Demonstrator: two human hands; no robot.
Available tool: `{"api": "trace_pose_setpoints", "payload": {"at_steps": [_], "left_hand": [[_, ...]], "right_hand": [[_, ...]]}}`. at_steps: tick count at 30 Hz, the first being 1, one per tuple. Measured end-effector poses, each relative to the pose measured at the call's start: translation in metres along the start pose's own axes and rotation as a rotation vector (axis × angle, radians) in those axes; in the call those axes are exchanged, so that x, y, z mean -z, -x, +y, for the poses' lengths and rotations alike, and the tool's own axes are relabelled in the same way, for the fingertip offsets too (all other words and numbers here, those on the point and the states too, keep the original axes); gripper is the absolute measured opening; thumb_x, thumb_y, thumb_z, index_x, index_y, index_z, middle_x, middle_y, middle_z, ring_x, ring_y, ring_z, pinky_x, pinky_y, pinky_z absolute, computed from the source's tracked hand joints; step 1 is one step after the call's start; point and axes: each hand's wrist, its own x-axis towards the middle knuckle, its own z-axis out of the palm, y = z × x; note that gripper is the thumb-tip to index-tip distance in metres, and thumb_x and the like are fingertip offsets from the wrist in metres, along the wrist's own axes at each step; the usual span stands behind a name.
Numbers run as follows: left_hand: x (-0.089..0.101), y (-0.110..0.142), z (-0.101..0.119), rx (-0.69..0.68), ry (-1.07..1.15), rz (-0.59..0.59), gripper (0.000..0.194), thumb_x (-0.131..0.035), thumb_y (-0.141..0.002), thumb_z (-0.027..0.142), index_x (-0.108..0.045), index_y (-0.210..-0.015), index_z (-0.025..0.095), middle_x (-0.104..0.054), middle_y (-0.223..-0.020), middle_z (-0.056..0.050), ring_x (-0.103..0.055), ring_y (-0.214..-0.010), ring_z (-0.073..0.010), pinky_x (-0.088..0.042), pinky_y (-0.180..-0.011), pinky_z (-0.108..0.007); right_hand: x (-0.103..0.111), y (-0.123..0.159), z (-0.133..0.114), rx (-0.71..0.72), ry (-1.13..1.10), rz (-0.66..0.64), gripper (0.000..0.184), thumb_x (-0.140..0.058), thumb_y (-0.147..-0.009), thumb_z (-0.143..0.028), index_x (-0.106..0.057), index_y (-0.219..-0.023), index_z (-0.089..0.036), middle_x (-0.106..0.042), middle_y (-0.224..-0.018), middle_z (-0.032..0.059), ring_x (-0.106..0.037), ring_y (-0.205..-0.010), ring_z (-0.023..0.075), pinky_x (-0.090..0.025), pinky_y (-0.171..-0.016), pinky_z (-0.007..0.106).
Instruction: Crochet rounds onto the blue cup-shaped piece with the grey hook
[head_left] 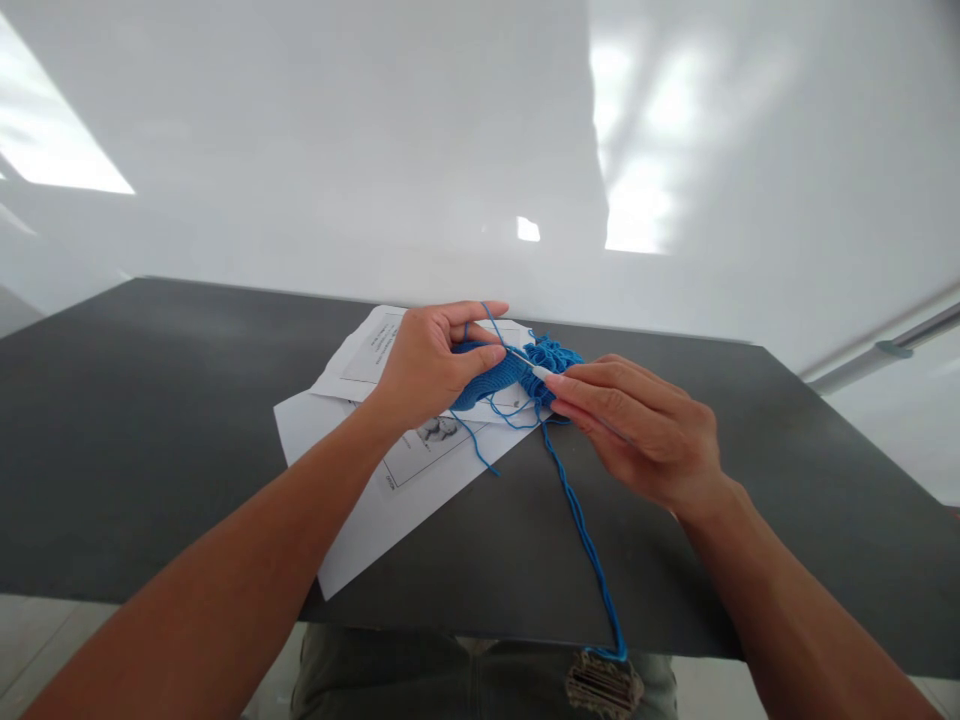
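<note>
My left hand (439,362) pinches a blue crocheted piece (491,383) between thumb and fingers. A strand of blue yarn runs over its raised index finger. In my right hand (645,425) is a crochet hook (541,373) with a pale handle, held like a pencil. The hook's thin metal shaft points left and meets the upper edge of the work by my left thumb. Right behind the hook lies a loose tangle of blue yarn (559,356), partly hidden by my right fingers.
Printed paper sheets (360,535) lie under the work on the dark grey table (187,400). A doubled yarn strand (581,520) trails to the table's front edge, above my lap. Behind the table stands a glossy white wall (375,150).
</note>
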Motion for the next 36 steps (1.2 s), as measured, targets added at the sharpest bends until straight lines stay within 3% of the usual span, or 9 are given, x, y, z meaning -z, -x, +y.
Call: {"api": "trace_pose_setpoints", "payload": {"at_steps": [10, 15, 18, 21, 24, 26, 29, 32, 36], "left_hand": [[0.007, -0.001, 0.002, -0.086, -0.157, -0.066, 0.041, -0.082, -0.079, 0.022, -0.083, -0.119, 0.014, -0.084, -0.094, -0.01, -0.073, -0.077, -0.02, -0.057, -0.067, -0.029], [0.01, -0.003, 0.001, -0.107, -0.13, -0.094, 0.03, -0.083, -0.079, 0.022, -0.086, -0.108, 0.015, -0.083, -0.095, -0.011, -0.075, -0.082, -0.0223, -0.059, -0.071, -0.03], [0.005, -0.002, -0.003, -0.088, -0.074, -0.084, 0.04, -0.083, -0.078, 0.021, -0.084, -0.117, 0.015, -0.083, -0.089, -0.008, -0.074, -0.079, -0.0199, -0.058, -0.072, -0.029], [-0.005, 0.002, -0.007, -0.061, 0.013, -0.065, 0.046, -0.084, -0.078, 0.022, -0.081, -0.123, 0.014, -0.083, -0.089, -0.007, -0.073, -0.077, -0.0178, -0.057, -0.071, -0.029], [-0.016, 0.006, -0.01, -0.048, 0.053, -0.03, 0.048, -0.083, -0.078, 0.022, -0.079, -0.125, 0.012, -0.082, -0.086, -0.006, -0.072, -0.075, -0.0174, -0.056, -0.072, -0.03], [-0.02, 0.008, -0.01, -0.031, 0.053, -0.001, 0.051, -0.083, -0.078, 0.023, -0.078, -0.127, 0.011, -0.082, -0.086, -0.006, -0.072, -0.076, -0.0182, -0.056, -0.073, -0.03], [-0.022, 0.01, -0.01, 0.002, 0.058, 0.032, 0.058, -0.083, -0.078, 0.026, -0.075, -0.133, 0.01, -0.083, -0.087, -0.007, -0.074, -0.08, -0.0203, -0.057, -0.072, -0.03], [-0.023, 0.011, -0.01, 0.002, 0.042, 0.062, 0.058, -0.083, -0.077, 0.026, -0.075, -0.133, 0.011, -0.083, -0.089, -0.007, -0.075, -0.082, -0.0211, -0.057, -0.074, -0.03], [-0.025, 0.012, -0.012, 0.006, 0.029, 0.118, 0.053, -0.082, -0.077, 0.025, -0.077, -0.128, 0.011, -0.083, -0.09, -0.006, -0.075, -0.082, -0.0195, -0.057, -0.077, -0.03]], "right_hand": [[0.006, -0.003, -0.004, -0.221, -0.229, 0.081, 0.029, -0.078, -0.092, -0.013, -0.083, -0.116, -0.03, -0.082, -0.098, 0.0049, -0.079, -0.083, 0.0202, -0.068, -0.075, 0.032], [0.001, -0.002, -0.008, -0.628, -0.583, 0.232, 0.009, -0.084, -0.089, -0.027, -0.085, -0.097, -0.024, -0.08, -0.082, 0.0051, -0.076, -0.064, 0.0194, -0.068, -0.062, 0.034], [-0.012, 0.0, -0.005, -0.914, -0.925, 0.341, 0.018, -0.084, -0.09, -0.037, -0.082, -0.094, -0.019, -0.078, -0.075, 0.0045, -0.071, -0.055, 0.0163, -0.066, -0.054, 0.031], [-0.029, -0.001, -0.005, -1.056, -1.174, 0.426, 0.023, -0.085, -0.087, -0.039, -0.08, -0.091, -0.017, -0.076, -0.073, 0.0035, -0.067, -0.054, 0.0121, -0.065, -0.052, 0.026], [-0.043, -0.005, -0.011, -1.067, -1.196, 0.462, 0.025, -0.085, -0.086, -0.041, -0.079, -0.092, -0.018, -0.075, -0.074, 0.0025, -0.068, -0.057, 0.0119, -0.066, -0.055, 0.025], [-0.047, -0.006, -0.017, -1.003, -1.054, 0.456, 0.024, -0.083, -0.088, -0.041, -0.078, -0.096, -0.019, -0.073, -0.076, 0.0015, -0.068, -0.059, 0.0124, -0.066, -0.056, 0.027], [-0.049, -0.006, -0.023, -0.852, -0.772, 0.452, 0.021, -0.081, -0.091, -0.039, -0.079, -0.098, -0.02, -0.071, -0.094, 0.0035, -0.068, -0.06, 0.0108, -0.066, -0.057, 0.028], [-0.052, -0.005, -0.024, -0.799, -0.694, 0.439, 0.023, -0.078, -0.093, -0.042, -0.079, -0.1, -0.02, -0.066, -0.112, 0.0062, -0.069, -0.066, 0.0108, -0.069, -0.06, 0.03], [-0.057, -0.003, -0.024, -0.805, -0.699, 0.413, 0.021, -0.074, -0.097, -0.039, -0.078, -0.102, -0.02, -0.067, -0.104, 0.0049, -0.071, -0.069, 0.0117, -0.071, -0.067, 0.031]]}}
